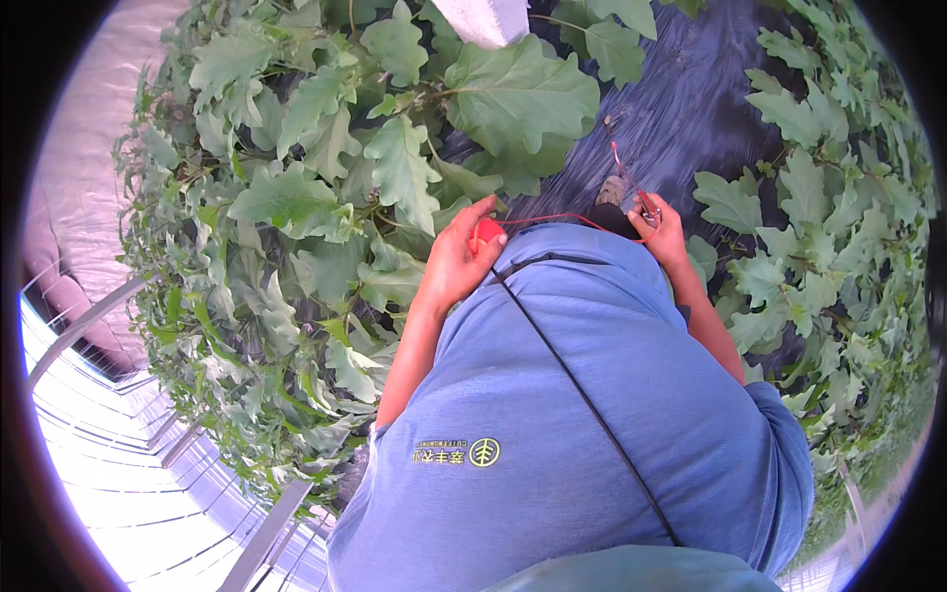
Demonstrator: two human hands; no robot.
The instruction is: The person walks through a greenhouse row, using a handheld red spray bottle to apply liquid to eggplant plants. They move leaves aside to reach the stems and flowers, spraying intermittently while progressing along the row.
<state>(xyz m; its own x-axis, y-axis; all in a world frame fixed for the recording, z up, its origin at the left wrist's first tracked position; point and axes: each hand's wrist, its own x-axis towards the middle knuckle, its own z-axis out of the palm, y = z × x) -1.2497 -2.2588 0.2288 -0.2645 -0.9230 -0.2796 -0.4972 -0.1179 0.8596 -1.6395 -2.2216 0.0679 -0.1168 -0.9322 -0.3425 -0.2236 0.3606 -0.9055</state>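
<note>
My left hand (460,255) is closed around a red, rounded object (486,231), perhaps a spool, mostly covered by my fingers. From it a thin red cord (547,217) runs across the front of my blue shirt (562,385) to my right hand (662,231). That hand grips a small red-handled tool (649,206) with metal parts; its exact kind is unclear. A red-tipped length of cord (615,155) extends beyond the tool. Broad, lobed leaves (525,92), which look like eggplant foliage, hang just beyond my left hand.
Dark plastic mulch film (666,96) covers the ground between two leafy rows. More plants (806,244) stand at the right. A shoe (611,190) shows below my hands. A white object (488,18) hangs at the top. Metal frame bars (270,533) cross the lower left.
</note>
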